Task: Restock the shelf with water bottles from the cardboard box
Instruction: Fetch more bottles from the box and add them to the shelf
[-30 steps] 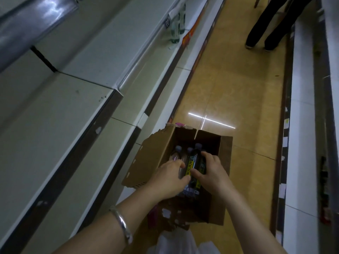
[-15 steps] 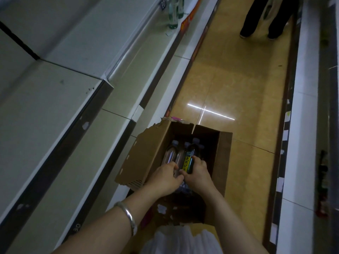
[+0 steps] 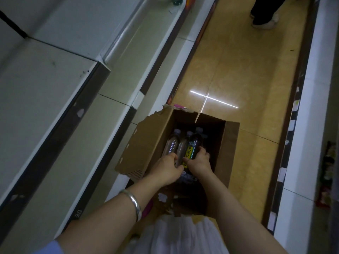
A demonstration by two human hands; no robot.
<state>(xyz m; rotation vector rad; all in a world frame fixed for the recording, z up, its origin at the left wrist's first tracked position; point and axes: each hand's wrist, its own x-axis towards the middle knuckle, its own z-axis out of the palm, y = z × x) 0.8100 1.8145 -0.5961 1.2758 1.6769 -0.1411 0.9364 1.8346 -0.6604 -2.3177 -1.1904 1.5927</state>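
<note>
Both hands down in the cardboard box [image 3: 146, 143], lifting out water bottles

The bottles lie long axis pointing away from the person, caps at the far end; right hand [image 3: 199, 163] curls around the yellow-labelled bottle [image 3: 191, 147], left hand [image 3: 165, 170] grips the lower part of the 2 clear bottles [image 3: 177, 146] beside it; the bare shelf [image 3: 42, 99] stands up and to the left, on the left hand's side; bottles are clear plastic with pale caps.

water bottle [image 3: 190, 153] | yellow label: "天然" | shelf edge [image 3: 78, 215]: "30"
</note>
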